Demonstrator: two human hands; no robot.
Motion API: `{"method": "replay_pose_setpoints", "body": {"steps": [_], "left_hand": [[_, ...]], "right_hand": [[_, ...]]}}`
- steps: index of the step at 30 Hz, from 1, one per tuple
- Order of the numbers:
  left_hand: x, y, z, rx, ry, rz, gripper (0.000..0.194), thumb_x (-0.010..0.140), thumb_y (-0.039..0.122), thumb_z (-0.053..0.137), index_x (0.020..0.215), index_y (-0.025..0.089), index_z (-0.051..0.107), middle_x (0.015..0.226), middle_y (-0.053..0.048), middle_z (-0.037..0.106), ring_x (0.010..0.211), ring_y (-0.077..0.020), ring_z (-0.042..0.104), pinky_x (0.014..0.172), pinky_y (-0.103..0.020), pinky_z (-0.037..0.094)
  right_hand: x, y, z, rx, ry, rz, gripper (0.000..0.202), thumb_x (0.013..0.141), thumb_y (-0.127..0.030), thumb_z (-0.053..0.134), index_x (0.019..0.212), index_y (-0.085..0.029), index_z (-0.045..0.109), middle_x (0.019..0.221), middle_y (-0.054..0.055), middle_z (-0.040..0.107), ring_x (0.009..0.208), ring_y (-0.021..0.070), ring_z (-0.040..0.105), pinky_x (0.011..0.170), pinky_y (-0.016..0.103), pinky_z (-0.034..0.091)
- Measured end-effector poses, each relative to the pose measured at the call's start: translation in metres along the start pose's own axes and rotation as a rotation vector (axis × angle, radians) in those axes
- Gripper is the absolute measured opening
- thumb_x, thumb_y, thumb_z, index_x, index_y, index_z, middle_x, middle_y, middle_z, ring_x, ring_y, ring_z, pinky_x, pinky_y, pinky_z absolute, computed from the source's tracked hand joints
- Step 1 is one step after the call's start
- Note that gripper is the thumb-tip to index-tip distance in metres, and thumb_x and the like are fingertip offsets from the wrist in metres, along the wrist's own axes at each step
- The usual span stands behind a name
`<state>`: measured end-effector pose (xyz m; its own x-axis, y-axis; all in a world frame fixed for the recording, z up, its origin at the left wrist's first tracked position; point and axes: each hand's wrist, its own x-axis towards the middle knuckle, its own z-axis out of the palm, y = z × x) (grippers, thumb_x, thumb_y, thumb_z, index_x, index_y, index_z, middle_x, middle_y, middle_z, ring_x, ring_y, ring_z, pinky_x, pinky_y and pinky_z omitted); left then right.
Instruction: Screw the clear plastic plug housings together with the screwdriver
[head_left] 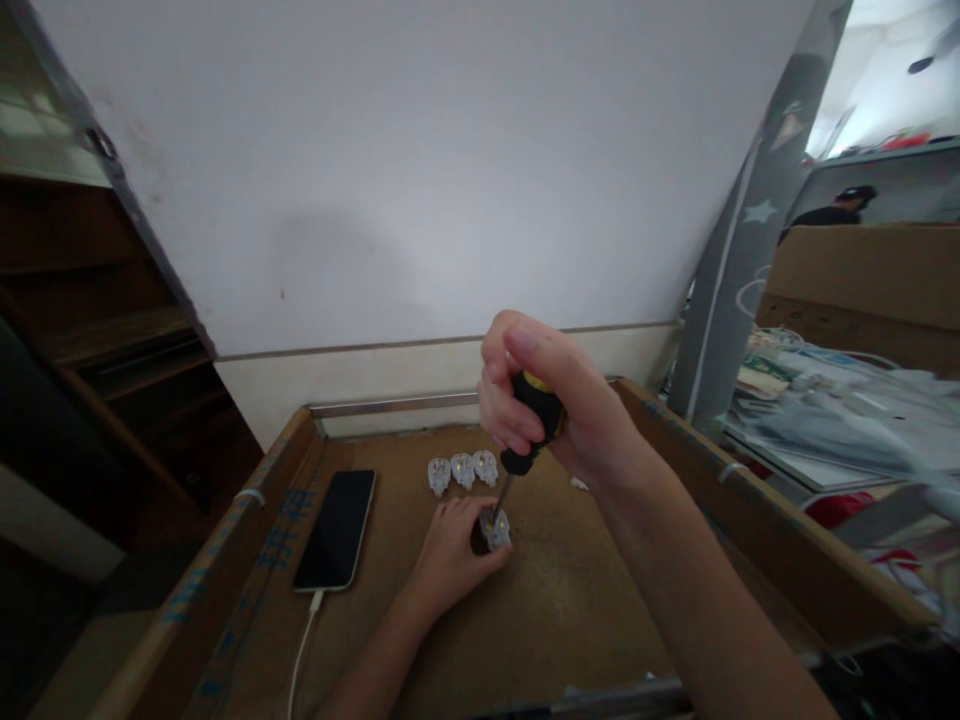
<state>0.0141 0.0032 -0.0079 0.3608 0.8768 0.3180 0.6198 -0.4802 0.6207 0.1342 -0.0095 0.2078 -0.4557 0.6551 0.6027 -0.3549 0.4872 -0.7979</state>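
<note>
My right hand (536,395) is wrapped round the black and yellow handle of a screwdriver (531,425), which points steeply down. Its tip meets a small clear plastic plug housing (495,530) with brass-coloured metal parts inside. Thumb and fingers of my left hand (454,545) grip that housing from the side against the cardboard surface. Just beyond it, three similar plug housings (463,470) lie side by side in a row, with metal parts showing. Whether the tip sits in a screw is too small to tell.
A black phone (336,530) with a white cable (304,640) lies at the left. Raised cardboard walls (787,530) border the work surface. A small white piece (579,483) lies behind my right wrist. A white panel (450,180) stands at the back; a person (836,210) is far right.
</note>
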Motion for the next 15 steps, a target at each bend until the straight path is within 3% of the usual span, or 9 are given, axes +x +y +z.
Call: {"method": "replay_pose_setpoints", "body": {"steps": [2, 6, 8, 9, 11, 15], "left_hand": [[0.0, -0.001, 0.001, 0.0, -0.006, -0.007, 0.043, 0.071, 0.029, 0.066, 0.112, 0.022, 0.056, 0.108, -0.005, 0.064, 0.1, -0.025, 0.056, 0.089, -0.039, 0.041], [-0.001, -0.005, 0.003, -0.003, -0.011, -0.017, 0.043, 0.072, 0.032, 0.066, 0.112, 0.022, 0.056, 0.107, -0.006, 0.064, 0.099, -0.0254, 0.056, 0.089, -0.039, 0.041], [-0.001, -0.006, 0.003, -0.013, -0.011, -0.019, 0.042, 0.073, 0.034, 0.065, 0.112, 0.022, 0.056, 0.108, -0.006, 0.063, 0.1, -0.0256, 0.056, 0.089, -0.039, 0.042], [-0.001, -0.006, 0.003, -0.019, -0.012, -0.018, 0.042, 0.074, 0.035, 0.064, 0.113, 0.022, 0.056, 0.108, -0.006, 0.063, 0.1, -0.0256, 0.056, 0.089, -0.039, 0.042], [-0.001, -0.006, 0.003, -0.028, -0.013, -0.011, 0.042, 0.074, 0.035, 0.064, 0.113, 0.022, 0.056, 0.108, -0.006, 0.063, 0.1, -0.0254, 0.056, 0.089, -0.039, 0.042], [-0.001, -0.006, 0.003, -0.029, -0.003, 0.008, 0.042, 0.074, 0.034, 0.064, 0.113, 0.023, 0.056, 0.108, -0.006, 0.063, 0.1, -0.0247, 0.056, 0.09, -0.039, 0.042]], "right_hand": [[0.003, -0.001, -0.005, -0.062, 0.024, 0.03, 0.038, 0.082, -0.053, 0.05, 0.065, -0.021, 0.038, 0.043, -0.009, 0.036, 0.037, 0.0062, 0.036, 0.04, 0.02, 0.03], [0.003, 0.003, -0.007, -0.797, 0.508, -0.209, 0.035, 0.072, -0.044, 0.067, 0.064, -0.018, 0.046, 0.058, -0.004, 0.046, 0.054, 0.0071, 0.042, 0.053, 0.022, 0.033], [0.0, 0.004, -0.006, -1.001, 0.617, -0.32, 0.027, 0.077, -0.038, 0.064, 0.068, -0.018, 0.049, 0.065, -0.002, 0.05, 0.059, 0.0076, 0.044, 0.058, 0.023, 0.034], [-0.001, 0.004, -0.006, -0.984, 0.608, -0.334, 0.022, 0.08, -0.035, 0.062, 0.073, -0.018, 0.05, 0.067, -0.002, 0.052, 0.059, 0.0075, 0.046, 0.059, 0.023, 0.036], [-0.003, 0.001, -0.009, -0.754, 0.471, -0.259, 0.017, 0.082, -0.034, 0.059, 0.084, -0.02, 0.049, 0.065, -0.004, 0.052, 0.055, 0.007, 0.048, 0.055, 0.021, 0.038], [-0.004, -0.008, -0.023, -0.123, -0.051, 0.012, 0.032, 0.084, -0.053, 0.048, 0.075, -0.022, 0.042, 0.044, -0.009, 0.04, 0.036, 0.0073, 0.04, 0.037, 0.02, 0.034]]}}
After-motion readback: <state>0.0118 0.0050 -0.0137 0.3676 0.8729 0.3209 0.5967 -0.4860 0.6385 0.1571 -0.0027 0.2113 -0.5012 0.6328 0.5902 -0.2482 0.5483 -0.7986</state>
